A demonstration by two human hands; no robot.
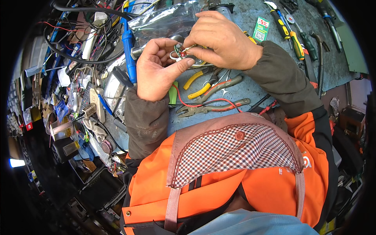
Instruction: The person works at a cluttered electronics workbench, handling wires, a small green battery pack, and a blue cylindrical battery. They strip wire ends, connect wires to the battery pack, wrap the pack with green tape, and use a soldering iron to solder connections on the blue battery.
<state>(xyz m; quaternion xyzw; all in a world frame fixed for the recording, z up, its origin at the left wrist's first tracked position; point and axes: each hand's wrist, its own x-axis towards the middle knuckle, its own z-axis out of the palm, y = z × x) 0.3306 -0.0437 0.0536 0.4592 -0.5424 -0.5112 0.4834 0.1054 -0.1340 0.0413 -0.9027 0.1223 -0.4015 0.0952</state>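
A small green circuit board [178, 50] with fine wires sits pinched between the thumb and fingers of my left hand [159, 69]. My right hand [223, 41] reaches over from the right, its thumb and fingertips closed together at the board's edge. What those fingertips grip is too small and covered to make out. Just below the hands lie yellow-handled pliers [200, 88] and a second pair of pliers with red and grey handles [214, 108]. A red wire [187, 105] runs across the bench near them.
A blue tool handle [128, 51] with a thick cable stands left of my hands. Behind them lies a clear plastic bag [162, 24]. A green card [261, 29], screwdrivers [297, 46] and a hammer [320, 42] lie to the right. Tangled cables and parts crowd the left side.
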